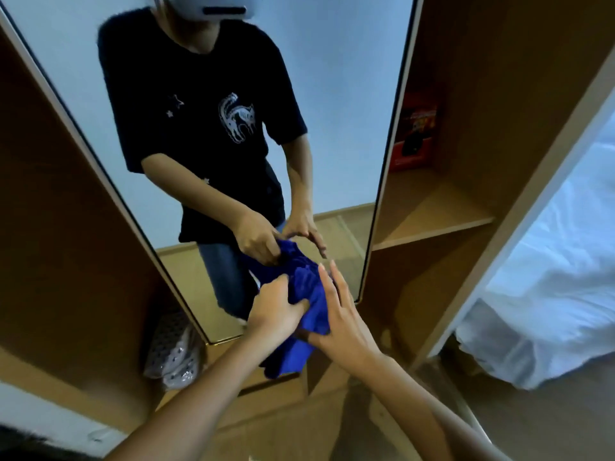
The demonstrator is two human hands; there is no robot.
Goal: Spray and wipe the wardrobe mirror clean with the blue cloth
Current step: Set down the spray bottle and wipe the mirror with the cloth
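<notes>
The tall wardrobe mirror (pixel 349 111) stands in front of me and reflects a person in a dark T-shirt. I hold the bunched blue cloth (pixel 312 311) low in front of the glass, near its bottom right corner. My left hand (pixel 276 311) grips a fold of the cloth from the left. My right hand (pixel 342 317) lies against its right side with straight fingers, thumb under the fabric. A loose end of the cloth hangs below both hands. No spray bottle is in view.
Brown wardrobe panels flank the mirror. An open shelf (pixel 432 214) on the right holds a red box (pixel 414 134). A white bag with dark dots (pixel 173 351) sits at the mirror's foot on the left. A bed with white bedding (pixel 549 294) is at far right.
</notes>
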